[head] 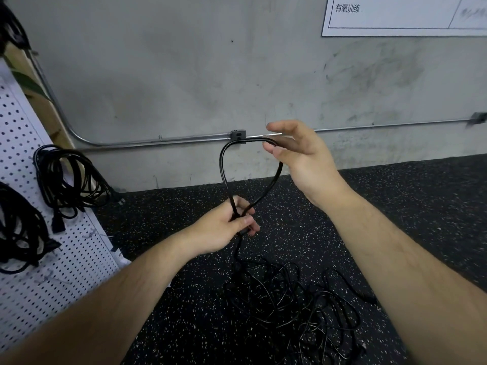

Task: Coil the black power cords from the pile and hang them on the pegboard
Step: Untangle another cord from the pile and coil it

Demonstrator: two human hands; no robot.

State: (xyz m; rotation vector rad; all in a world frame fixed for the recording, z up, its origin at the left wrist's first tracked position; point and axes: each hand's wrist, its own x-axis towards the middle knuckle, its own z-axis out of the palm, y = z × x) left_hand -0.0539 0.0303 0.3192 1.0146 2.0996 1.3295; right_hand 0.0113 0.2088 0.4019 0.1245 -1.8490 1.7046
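- The cord (223, 164) stands in one loop mid-scene, and my left hand (226, 225) is clenched around its crossed base.
- My right hand (303, 156) is relaxed, with the loop's top lying between thumb and fingers. I'd match each new loop to this size.
- Slack trails into the near pile (290, 306), so I'd draw it gently.

Bare, lightly haired forearms (131, 299); bare left hand (224, 227), bare right hand (303, 156).
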